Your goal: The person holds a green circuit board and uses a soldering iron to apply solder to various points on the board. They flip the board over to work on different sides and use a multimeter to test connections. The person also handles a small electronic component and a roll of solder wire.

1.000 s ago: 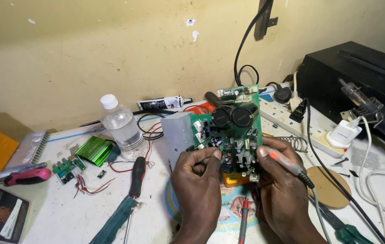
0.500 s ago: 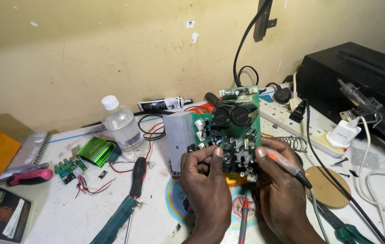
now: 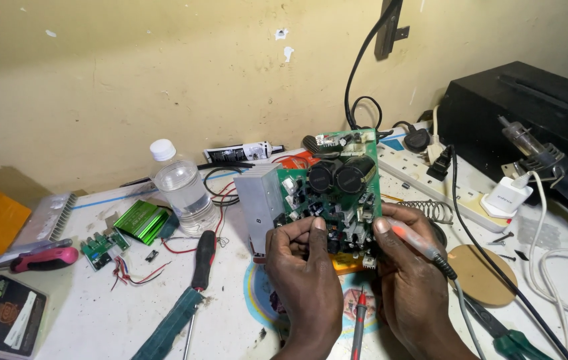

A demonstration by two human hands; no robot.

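A green circuit board (image 3: pixel 337 193) with two large black capacitors and a silver heat sink (image 3: pixel 260 203) on its left stands tilted up at the centre of the bench. My left hand (image 3: pixel 304 267) grips its lower left edge, thumb pressed on the components. My right hand (image 3: pixel 410 280) holds the board's lower right edge and also carries a soldering iron (image 3: pixel 417 240) with an orange-and-clear handle, lying across the fingers and pointing left toward the board. A red-tipped probe (image 3: pixel 358 320) lies between my wrists.
A clear water bottle (image 3: pixel 180 187) stands left of the board, beside a green heat sink (image 3: pixel 138 220), a small green board (image 3: pixel 100 247) and a black-handled screwdriver (image 3: pixel 202 257). A white power strip (image 3: pixel 430 180), a black box (image 3: pixel 530 113), a coiled iron stand (image 3: pixel 427 210) and cables fill the right.
The board has been tipped a little more upright and toward me, and both hands have shifted slightly right along its lower edge. The soldering iron stays in the right hand.
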